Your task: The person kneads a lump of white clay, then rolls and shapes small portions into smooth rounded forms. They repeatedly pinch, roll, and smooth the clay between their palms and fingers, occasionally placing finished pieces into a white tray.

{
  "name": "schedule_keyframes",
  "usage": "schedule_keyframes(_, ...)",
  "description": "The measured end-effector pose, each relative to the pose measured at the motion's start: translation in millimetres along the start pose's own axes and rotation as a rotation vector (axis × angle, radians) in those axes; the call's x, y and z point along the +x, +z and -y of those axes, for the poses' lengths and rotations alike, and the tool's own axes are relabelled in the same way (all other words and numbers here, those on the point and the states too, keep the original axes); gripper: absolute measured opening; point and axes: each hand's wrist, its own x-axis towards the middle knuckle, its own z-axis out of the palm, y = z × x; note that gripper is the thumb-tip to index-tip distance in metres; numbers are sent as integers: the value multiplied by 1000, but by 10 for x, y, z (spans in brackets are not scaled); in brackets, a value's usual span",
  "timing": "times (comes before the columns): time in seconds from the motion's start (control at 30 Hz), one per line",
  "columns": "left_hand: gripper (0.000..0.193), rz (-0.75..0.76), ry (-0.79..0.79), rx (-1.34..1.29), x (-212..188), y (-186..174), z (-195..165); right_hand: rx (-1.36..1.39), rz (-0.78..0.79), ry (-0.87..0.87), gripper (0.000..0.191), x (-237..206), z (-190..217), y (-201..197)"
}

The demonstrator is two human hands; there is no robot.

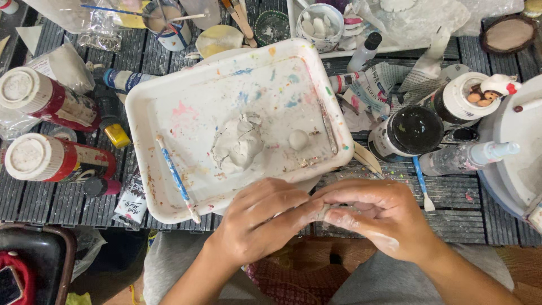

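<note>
The left hand [257,217] and the right hand [379,217] are brought together at the near edge of the surface [457,209], fingertips meeting. A small piece of clay [326,211] is pinched between them; both hands are closed around it, fingers curled, and only a pale sliver of it is seen. White dust is spread over the right hand's fingers.

Just beyond the hands a white tray [169,96], speckled with paint, is set on the surface. On it a flattened lump [240,144] of clay is stuck, with a small ball [298,139] just beside it and a blue-handled tool [176,178] laid along its left side. Red paint bottles [48,130] are laid to the left, a black-lidded jar [407,133] to the right.

The step in hand is judged to be shaping or rolling of the small piece between the fingertips. For the next move a light, even pressure is probably called for, so that the piece is not squashed or dropped into the lap.
</note>
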Motion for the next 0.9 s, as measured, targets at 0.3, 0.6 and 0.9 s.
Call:
schedule_keyframes(0.3, 49, 181, -195, -159, 30, -50, 32, -318, 115, 55, 22, 43, 121, -141)
schedule_keyframes(0.6, 39, 162, -42, -101, 39, -16, 37, -172, 131, 112, 20, 23, 104, -116)
schedule_keyframes(0.9, 33, 72, -21, -53, 5, 34, 42, 168, 60, 239, 30, 13, -92, -60)
